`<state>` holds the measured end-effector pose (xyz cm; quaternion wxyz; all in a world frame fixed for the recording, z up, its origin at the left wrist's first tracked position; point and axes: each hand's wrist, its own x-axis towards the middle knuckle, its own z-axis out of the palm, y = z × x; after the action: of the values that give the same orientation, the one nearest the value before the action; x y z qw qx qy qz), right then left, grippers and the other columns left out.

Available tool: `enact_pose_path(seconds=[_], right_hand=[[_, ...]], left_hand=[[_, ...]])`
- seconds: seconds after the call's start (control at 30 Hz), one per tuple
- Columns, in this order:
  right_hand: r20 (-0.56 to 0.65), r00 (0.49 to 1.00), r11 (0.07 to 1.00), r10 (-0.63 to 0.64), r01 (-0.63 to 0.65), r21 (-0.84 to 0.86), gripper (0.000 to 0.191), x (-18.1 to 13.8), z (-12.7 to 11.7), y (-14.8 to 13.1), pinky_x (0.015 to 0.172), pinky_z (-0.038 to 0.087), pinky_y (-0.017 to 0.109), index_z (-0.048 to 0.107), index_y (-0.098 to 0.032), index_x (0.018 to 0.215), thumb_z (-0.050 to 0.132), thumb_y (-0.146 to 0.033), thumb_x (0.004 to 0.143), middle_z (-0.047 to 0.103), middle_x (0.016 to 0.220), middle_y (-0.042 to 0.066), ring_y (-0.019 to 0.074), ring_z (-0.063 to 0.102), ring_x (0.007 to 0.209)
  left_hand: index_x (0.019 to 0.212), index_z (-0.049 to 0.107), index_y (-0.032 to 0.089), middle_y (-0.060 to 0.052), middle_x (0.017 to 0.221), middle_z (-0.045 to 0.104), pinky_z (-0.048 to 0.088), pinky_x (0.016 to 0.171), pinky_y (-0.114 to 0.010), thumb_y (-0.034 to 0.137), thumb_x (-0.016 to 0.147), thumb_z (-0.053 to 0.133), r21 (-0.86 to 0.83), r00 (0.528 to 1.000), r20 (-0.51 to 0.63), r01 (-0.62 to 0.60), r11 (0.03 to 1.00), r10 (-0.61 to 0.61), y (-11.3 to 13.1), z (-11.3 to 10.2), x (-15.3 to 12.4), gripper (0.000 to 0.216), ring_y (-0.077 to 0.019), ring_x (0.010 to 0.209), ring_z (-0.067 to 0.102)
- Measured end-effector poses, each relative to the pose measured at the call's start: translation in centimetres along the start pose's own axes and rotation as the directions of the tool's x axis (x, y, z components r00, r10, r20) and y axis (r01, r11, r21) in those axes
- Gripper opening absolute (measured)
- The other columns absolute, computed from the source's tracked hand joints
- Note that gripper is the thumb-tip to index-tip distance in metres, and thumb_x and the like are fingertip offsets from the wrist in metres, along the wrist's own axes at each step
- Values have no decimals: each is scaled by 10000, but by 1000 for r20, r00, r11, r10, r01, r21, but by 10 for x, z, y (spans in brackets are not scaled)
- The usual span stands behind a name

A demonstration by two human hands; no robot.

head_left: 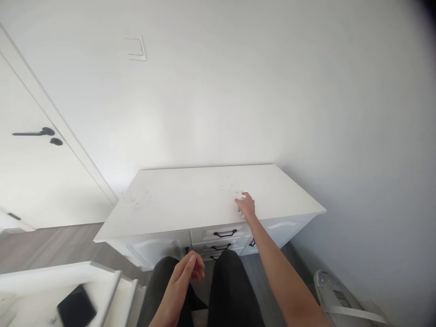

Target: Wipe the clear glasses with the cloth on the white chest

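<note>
My right hand (245, 205) reaches over the white top of a low cabinet (184, 195), toward its front edge. Its thumb and forefinger are bent and spread a little, while the other fingers curl beneath. Small whitish bits show under the palm, too small to name. Just beyond the fingertips lie several small clear or white pieces (232, 185), faint against the surface. My left hand (190, 268) hovers above my lap between the knees, its fingers loosely curled in and the thumb laid along them; nothing shows in it.
Toward the cabinet's left end are a clear object (127, 195) and a few small clear pieces (150, 195). Dark drawer handles (225, 233) face my knees. A door (34, 172) stands left, a white appliance (340, 295) lower right, and a black object (76, 306) lower left.
</note>
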<state>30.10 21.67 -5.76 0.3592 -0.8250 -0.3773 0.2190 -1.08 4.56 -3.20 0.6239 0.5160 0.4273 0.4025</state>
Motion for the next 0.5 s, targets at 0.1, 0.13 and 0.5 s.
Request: enact_pose_path(seconds=[0.1,0.13,0.5], right_hand=[[-45,997,984,-63,70,161,545,-54,-4,34,804,530,288,554,-209,1309,637,-379,798,702,1165,114,228,705,987],[-42,996,965,-75,83,247,546,-77,-5,51,837,532,300,558,-234,1291,646,-432,790,686,1189,99,239,685,1055],[475,770,539,426,-638,551,566,-207,-35,236,677,607,454,655,-257,998,782,-508,507,735,821,103,392,742,891]], left_hand=[[786,653,187,-22,778,629,470,691,-274,632,908,587,-55,981,-192,-1,998,-9,-5,-26,14,465,-168,741,578],[801,660,184,-25,792,638,472,680,-270,619,889,620,-114,964,-264,-5,993,-25,-7,-38,22,446,-165,739,582],[1172,532,210,-56,941,696,535,856,-381,375,857,636,-181,607,-795,-248,952,7,9,-204,126,371,-177,817,657]])
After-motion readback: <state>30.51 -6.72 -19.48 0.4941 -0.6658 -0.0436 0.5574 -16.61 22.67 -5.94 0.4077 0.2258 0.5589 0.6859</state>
